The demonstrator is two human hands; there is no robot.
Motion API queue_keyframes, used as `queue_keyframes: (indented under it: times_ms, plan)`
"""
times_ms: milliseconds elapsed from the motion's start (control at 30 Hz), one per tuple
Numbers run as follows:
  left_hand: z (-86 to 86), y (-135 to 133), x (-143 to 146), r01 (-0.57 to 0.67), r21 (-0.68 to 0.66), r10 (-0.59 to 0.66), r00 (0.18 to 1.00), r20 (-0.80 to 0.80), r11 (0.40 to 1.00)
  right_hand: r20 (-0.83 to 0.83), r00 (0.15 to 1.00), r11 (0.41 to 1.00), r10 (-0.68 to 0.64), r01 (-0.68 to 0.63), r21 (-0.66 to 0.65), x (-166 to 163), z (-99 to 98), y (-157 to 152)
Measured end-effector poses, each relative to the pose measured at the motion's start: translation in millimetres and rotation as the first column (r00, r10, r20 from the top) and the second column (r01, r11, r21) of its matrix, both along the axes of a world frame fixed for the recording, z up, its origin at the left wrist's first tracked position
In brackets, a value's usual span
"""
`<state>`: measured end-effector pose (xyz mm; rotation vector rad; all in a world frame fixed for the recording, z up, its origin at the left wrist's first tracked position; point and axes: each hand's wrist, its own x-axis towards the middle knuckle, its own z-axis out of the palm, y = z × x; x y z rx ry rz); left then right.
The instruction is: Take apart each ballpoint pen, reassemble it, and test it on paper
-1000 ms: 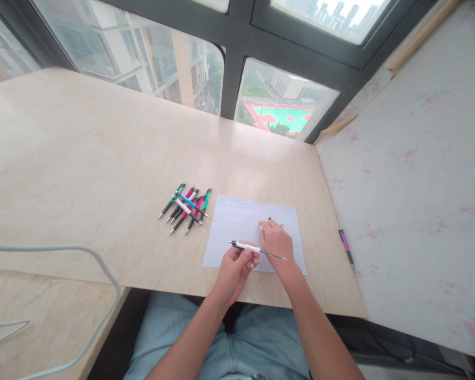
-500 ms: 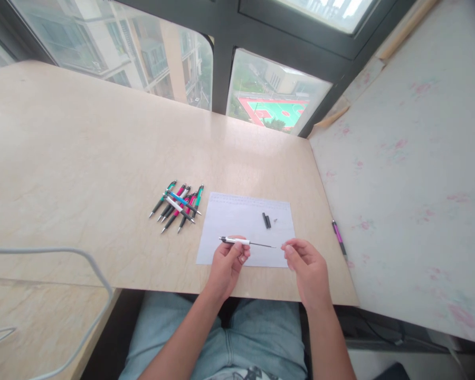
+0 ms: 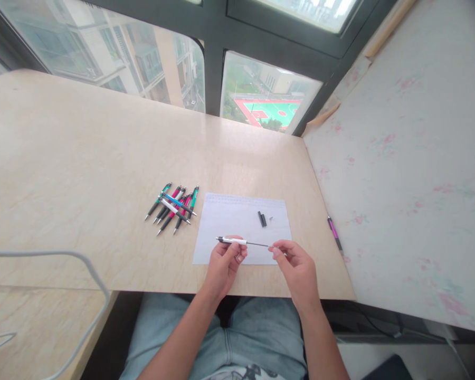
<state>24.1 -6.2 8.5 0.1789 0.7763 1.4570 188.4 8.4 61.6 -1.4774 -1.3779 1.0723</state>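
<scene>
My left hand (image 3: 226, 259) is closed around the white barrel of a partly dismantled ballpoint pen (image 3: 239, 241), which lies almost level above the paper. A thin dark refill (image 3: 257, 244) sticks out of the barrel to the right. At the refill's far end, the thumb and fingers of my right hand (image 3: 296, 264) are pinched together on it. Whether a smaller part also sits between those fingertips, I cannot tell. Beyond my hands, two short black tubes (image 3: 262, 219) and a tiny metallic pen tip (image 3: 271, 218) rest on the white sheet of paper (image 3: 217, 227).
Left of the paper lies a pile of several pens (image 3: 172, 208) in green, pink, blue and white. A purple and black pen (image 3: 334, 232) lies by the flowered wall at right. A grey cable (image 3: 91, 269) loops over the left front. Windows (image 3: 269, 95) border the desk (image 3: 103, 158).
My right hand has moved left, and its fingertips now meet the end of the refill, which stood free before. The left hand keeps its hold on the pen. The view has shifted slightly.
</scene>
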Motion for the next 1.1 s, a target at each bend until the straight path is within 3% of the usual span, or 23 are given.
queue_keyframes:
  times_ms: [367, 533, 933, 1033, 1100]
  plan:
    - [5.9, -1, 1, 0.019, 0.013, -0.019, 1.000, -0.011, 1.000, -0.055, 0.998, 0.998, 0.039, -0.041, -0.045, -18, -6.3, -4]
    - [4.4, -1, 1, 0.023, -0.001, -0.023, 1.000, 0.004, 1.000, -0.029, 0.999, 1.000, 0.019, -0.019, 0.000, -28, -6.4, -5]
    - [1.6, 0, -1, 0.020, 0.009, -0.020, 1.000, 0.023, 1.000, -0.071, 0.997, 0.999, 0.011, -0.014, -0.051, -23, -12.8, -1]
    - [2.7, 0, -1, 0.013, 0.010, -0.014, 1.000, 0.028, 1.000, -0.010, 1.000, 1.000, 0.019, -0.019, -0.002, -18, -16.3, 0]
    - [3.4, 0, -1, 0.009, 0.003, -0.009, 0.999, 0.036, 1.000, 0.139, 0.990, 0.997, 0.020, -0.031, 0.072, -14, -20.4, 5]
